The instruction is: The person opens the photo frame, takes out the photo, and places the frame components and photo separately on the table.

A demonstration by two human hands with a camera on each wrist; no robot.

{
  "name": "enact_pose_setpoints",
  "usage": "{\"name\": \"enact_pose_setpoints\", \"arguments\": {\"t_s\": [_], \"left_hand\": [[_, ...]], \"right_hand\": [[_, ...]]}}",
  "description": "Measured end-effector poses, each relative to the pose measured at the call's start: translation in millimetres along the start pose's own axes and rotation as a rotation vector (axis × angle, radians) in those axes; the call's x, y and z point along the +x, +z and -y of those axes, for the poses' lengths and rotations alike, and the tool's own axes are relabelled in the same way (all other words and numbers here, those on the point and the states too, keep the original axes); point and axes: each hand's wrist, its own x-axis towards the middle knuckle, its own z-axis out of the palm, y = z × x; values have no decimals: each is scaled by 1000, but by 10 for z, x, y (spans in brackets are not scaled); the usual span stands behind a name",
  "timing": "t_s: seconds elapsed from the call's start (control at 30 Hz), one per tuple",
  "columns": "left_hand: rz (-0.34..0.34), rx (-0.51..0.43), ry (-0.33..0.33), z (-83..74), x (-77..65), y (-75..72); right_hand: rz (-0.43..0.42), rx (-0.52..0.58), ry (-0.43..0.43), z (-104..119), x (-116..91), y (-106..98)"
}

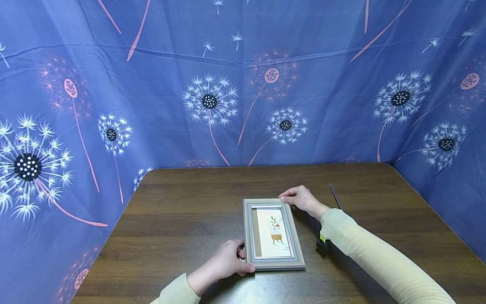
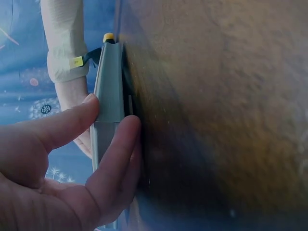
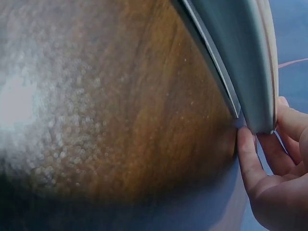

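A picture frame (image 1: 248,236) with a pale grey border lies face up between my hands. Inside it, a print of a potted plant (image 1: 276,232) shows, with a brown strip along its left side. My left hand (image 1: 229,258) grips the near left corner, thumb on the top face and fingers curled at the side and underneath, as the left wrist view shows along the frame's edge (image 2: 109,82). At the far right corner my right hand (image 1: 302,199) pinches the border. In the right wrist view, its fingers sit around the frame's corner (image 3: 260,113), some below and some above.
The frame is over a brown wooden table (image 1: 182,211). A thin dark rod (image 1: 336,196) lies right of my right hand, partly behind the sleeve (image 1: 364,240). A small yellow tip (image 2: 109,36) shows past the frame. Blue dandelion-patterned cloth (image 1: 159,105) hangs around the table.
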Motion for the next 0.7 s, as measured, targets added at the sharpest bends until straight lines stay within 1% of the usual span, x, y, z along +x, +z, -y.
{"name": "enact_pose_setpoints", "arguments": {"t_s": [0.2,0.33,0.57,0.7], "left_hand": [[9,34,4,-9,9,-21],[-4,55,9,-17,33,-25],[-26,-51,-18,27,74,9],[-27,-59,-14,38,81,15]], "right_hand": [[-12,22,38,51,-14,12],[-17,26,33,35,-10,12],[-20,36,14,-17,-21,11],[-41,49,13,-66,-33,13]]}}
